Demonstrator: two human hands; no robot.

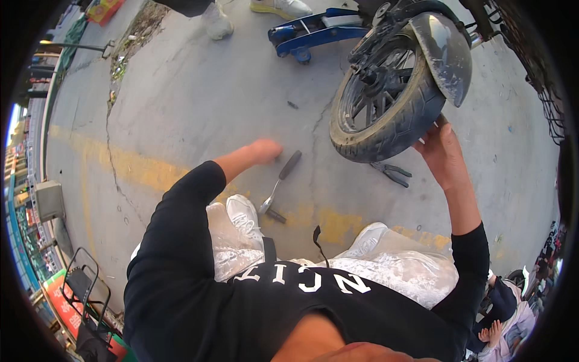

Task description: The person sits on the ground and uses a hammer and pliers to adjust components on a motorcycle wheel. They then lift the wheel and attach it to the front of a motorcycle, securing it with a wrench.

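Observation:
A scooter-type front wheel with a worn, dusty tyre (395, 140) stands ahead and to the right, under a scratched grey mudguard (443, 54). My right hand (443, 154) is at the tyre's near right side, its fingers curled against the rubber and partly hidden. To the left, over the pavement, my left hand (264, 151) is smeared by motion, so its fingers cannot be made out. Just right of it lies a ratchet wrench (289, 166) with a dark handle and a socket at its near end. Dark-handled pliers (395, 174) rest on the ground below the tyre.
A blue floor jack (319, 33) stands beyond the wheel, near another person's shoe (282, 7). A small dark piece (292, 105) lies on the concrete. My white shoes (243, 216) flank the working area. A black metal chair (84, 283) is at the lower left.

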